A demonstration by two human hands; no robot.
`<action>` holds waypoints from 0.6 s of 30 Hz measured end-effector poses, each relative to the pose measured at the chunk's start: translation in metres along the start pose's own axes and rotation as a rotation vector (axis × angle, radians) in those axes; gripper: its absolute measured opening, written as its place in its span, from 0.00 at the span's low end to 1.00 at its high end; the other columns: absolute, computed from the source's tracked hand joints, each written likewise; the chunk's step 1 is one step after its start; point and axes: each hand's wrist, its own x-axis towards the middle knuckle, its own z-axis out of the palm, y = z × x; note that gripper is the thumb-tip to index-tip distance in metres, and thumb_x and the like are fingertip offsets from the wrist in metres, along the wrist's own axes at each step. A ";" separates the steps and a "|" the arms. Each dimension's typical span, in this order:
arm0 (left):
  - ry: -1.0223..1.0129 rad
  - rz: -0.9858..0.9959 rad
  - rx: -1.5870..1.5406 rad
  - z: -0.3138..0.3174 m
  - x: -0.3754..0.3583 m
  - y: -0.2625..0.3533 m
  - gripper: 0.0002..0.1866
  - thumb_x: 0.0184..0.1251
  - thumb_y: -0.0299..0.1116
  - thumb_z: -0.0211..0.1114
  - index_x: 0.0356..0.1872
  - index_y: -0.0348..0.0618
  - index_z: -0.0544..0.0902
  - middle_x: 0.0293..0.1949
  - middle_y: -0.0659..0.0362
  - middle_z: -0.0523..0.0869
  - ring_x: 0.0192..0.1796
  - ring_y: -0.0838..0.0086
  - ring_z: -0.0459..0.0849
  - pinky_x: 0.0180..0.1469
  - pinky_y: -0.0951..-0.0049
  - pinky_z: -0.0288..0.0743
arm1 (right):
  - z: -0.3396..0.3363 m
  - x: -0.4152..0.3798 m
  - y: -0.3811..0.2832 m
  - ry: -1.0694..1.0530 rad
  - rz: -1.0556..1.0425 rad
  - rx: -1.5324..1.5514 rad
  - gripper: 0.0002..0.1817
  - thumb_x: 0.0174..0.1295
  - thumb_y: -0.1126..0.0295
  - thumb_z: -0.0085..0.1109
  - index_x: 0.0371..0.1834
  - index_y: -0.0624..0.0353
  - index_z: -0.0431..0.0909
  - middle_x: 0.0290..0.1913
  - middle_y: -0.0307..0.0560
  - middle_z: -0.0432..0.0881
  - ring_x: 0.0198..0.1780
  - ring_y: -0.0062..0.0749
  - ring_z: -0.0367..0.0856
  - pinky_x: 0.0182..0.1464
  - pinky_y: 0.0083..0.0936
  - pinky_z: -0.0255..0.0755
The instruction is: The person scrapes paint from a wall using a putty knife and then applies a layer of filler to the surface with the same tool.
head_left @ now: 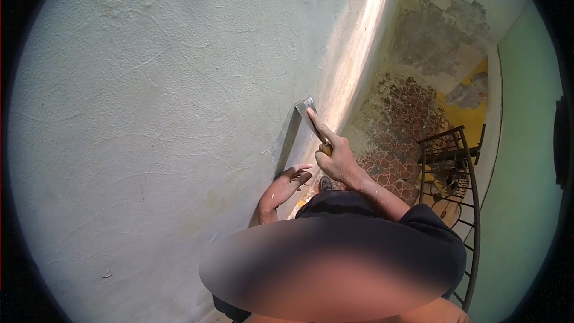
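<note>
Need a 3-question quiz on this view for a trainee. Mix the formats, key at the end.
1. Multiple choice: which hand grips the flat-bladed scraper?
A) left
B) right
C) both

2. True or false: the left hand shows no tool in it, and the dark metal railing is towards the right side of the picture.

3. Fill in one word: the index finger of the right hand reaches forward along the scraper's metal ____.

Key: 1. B; 2. True; 3. blade.
</note>
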 end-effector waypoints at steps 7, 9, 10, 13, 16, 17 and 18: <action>0.009 0.078 -0.036 0.000 -0.002 -0.001 0.23 0.82 0.46 0.62 0.71 0.49 0.78 0.55 0.55 0.89 0.55 0.71 0.86 0.58 0.67 0.78 | -0.005 0.004 0.016 -0.012 -0.054 0.028 0.53 0.49 0.84 0.46 0.85 0.35 0.61 0.27 0.48 0.75 0.23 0.17 0.59 0.29 0.20 0.64; 0.028 0.048 0.012 0.003 -0.002 0.003 0.22 0.82 0.45 0.63 0.70 0.48 0.79 0.54 0.55 0.89 0.52 0.70 0.87 0.58 0.67 0.79 | -0.013 0.010 0.012 0.012 -0.028 0.036 0.53 0.49 0.84 0.47 0.85 0.34 0.61 0.23 0.44 0.67 0.23 0.17 0.58 0.29 0.19 0.63; 0.056 0.052 0.030 0.004 -0.005 0.005 0.23 0.81 0.45 0.64 0.69 0.48 0.79 0.53 0.55 0.89 0.53 0.70 0.87 0.57 0.67 0.79 | -0.014 0.007 0.009 0.025 -0.032 0.012 0.53 0.49 0.84 0.47 0.85 0.34 0.62 0.22 0.42 0.65 0.23 0.17 0.58 0.29 0.19 0.62; 0.063 0.085 0.002 0.006 -0.005 0.003 0.23 0.81 0.45 0.64 0.69 0.48 0.79 0.53 0.55 0.89 0.52 0.70 0.87 0.57 0.68 0.79 | -0.005 -0.004 0.015 0.062 -0.055 -0.001 0.52 0.49 0.84 0.47 0.84 0.35 0.63 0.21 0.40 0.62 0.23 0.16 0.58 0.28 0.19 0.63; 0.056 0.073 -0.014 0.007 -0.008 0.009 0.22 0.82 0.45 0.63 0.69 0.48 0.79 0.53 0.55 0.90 0.52 0.71 0.87 0.57 0.68 0.79 | -0.010 0.006 0.016 0.026 -0.029 0.028 0.52 0.51 0.87 0.45 0.85 0.40 0.62 0.66 0.51 0.86 0.25 0.13 0.60 0.29 0.16 0.66; 0.046 0.054 -0.020 0.009 -0.009 0.010 0.22 0.82 0.45 0.62 0.70 0.48 0.79 0.53 0.56 0.90 0.52 0.72 0.87 0.57 0.68 0.79 | -0.010 0.008 0.017 0.025 -0.029 0.028 0.52 0.51 0.87 0.45 0.85 0.40 0.62 0.66 0.51 0.86 0.25 0.13 0.60 0.29 0.16 0.66; 0.045 0.055 -0.021 0.008 -0.006 0.008 0.22 0.82 0.45 0.62 0.70 0.48 0.79 0.53 0.56 0.90 0.52 0.72 0.87 0.57 0.68 0.79 | -0.012 0.008 0.017 0.029 -0.046 0.007 0.52 0.51 0.87 0.45 0.85 0.41 0.62 0.65 0.49 0.86 0.25 0.12 0.61 0.30 0.16 0.65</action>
